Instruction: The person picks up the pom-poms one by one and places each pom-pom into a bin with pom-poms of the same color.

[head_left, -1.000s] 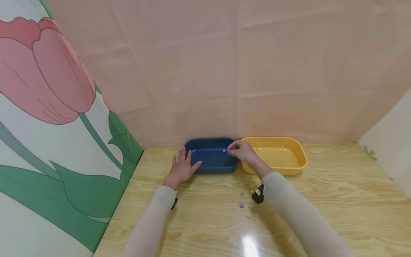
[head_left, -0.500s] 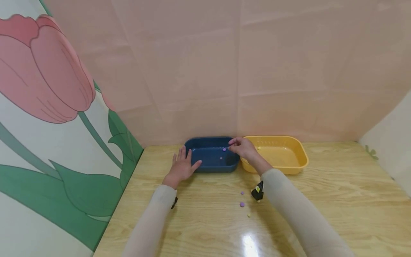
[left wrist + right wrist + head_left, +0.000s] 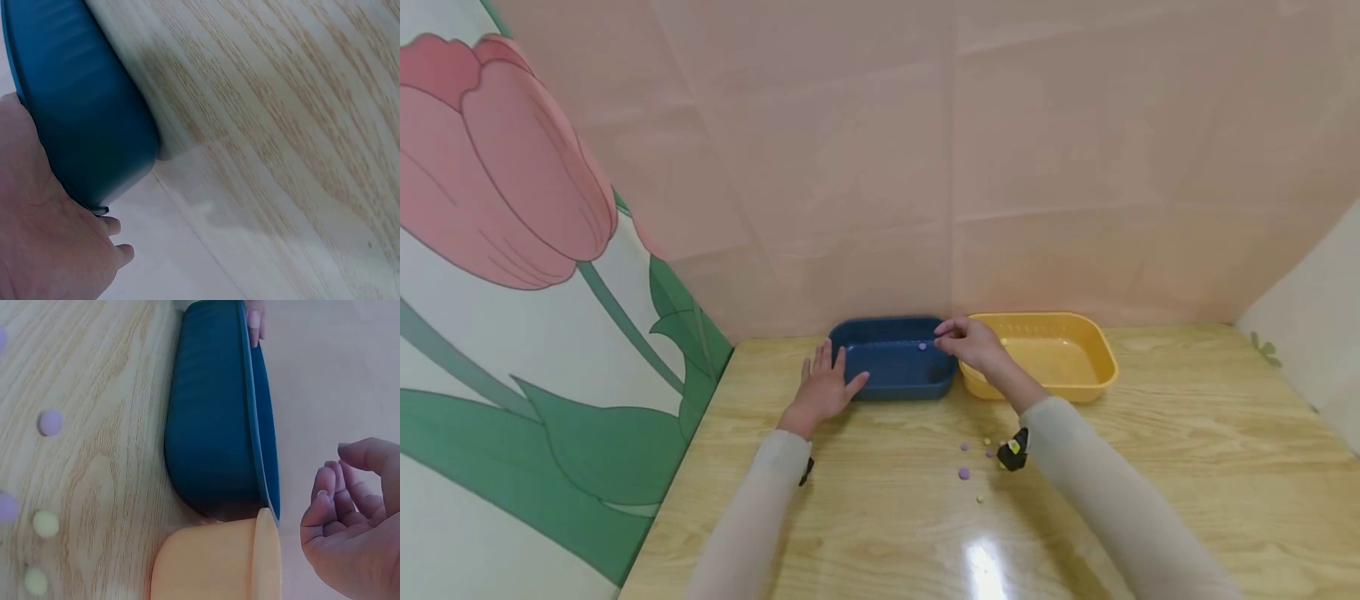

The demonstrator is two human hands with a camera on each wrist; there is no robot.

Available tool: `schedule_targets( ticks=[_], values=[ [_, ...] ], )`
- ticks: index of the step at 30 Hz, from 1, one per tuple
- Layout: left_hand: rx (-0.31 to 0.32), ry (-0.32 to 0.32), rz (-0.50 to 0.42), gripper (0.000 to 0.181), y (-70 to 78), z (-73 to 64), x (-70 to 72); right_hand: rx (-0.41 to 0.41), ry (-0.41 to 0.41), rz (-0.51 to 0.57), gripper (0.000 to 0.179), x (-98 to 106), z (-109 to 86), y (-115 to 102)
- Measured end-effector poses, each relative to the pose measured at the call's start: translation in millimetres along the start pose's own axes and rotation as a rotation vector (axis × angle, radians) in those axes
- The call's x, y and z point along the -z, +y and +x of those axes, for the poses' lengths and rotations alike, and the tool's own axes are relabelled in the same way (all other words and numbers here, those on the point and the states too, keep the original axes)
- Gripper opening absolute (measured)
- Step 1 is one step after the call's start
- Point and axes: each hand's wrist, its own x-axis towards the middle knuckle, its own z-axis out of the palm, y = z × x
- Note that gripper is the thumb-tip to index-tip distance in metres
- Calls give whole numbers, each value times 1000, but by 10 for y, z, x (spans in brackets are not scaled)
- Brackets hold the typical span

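My left hand (image 3: pixel 823 392) lies with spread, straight fingers on the left rim of the dark blue tray (image 3: pixel 895 392). Over the right end of that tray hovers my right hand (image 3: pixel 973 343), fingers loosely bent. In the right wrist view a gap shows between the thumb and fingers of the right hand (image 3: pixel 356 512), with nothing held. One small purple ball (image 3: pixel 922 346) lies inside the blue tray. Beside it stands the yellow tray (image 3: pixel 1105 379), where a small yellow ball (image 3: pixel 1004 342) shows partly behind the right hand.
On the wooden table (image 3: pixel 880 517), in front of the trays, are several small balls, among them a purple ball (image 3: pixel 964 473) and a yellow ball (image 3: pixel 980 499). A pinkish sheet (image 3: pixel 955 167) hangs behind; a wall with a painted tulip (image 3: pixel 535 167) stands at left.
My right hand's fingertips have parted and let go of a small ball over the blue tray; half a second ago it showed inside. The left hand has stayed at the rim.
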Motion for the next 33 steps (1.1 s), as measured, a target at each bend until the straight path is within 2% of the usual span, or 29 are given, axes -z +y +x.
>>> schedule_targets(
  ticks=[8, 14, 27, 33],
  values=[
    [11, -10, 13, 89, -16, 37, -21, 7, -37, 31, 30, 122, -146, 7],
    [17, -24, 25, 90, -27, 64, -39, 64, -45, 39, 29, 184, -253, 82],
    [8, -1, 19, 89, -5, 14, -19, 110, -87, 18, 32, 228, -559, 133],
    [11, -9, -1, 89, -9, 24, -30, 169, -114, 18, 33, 204, -648, 248]
  ],
)
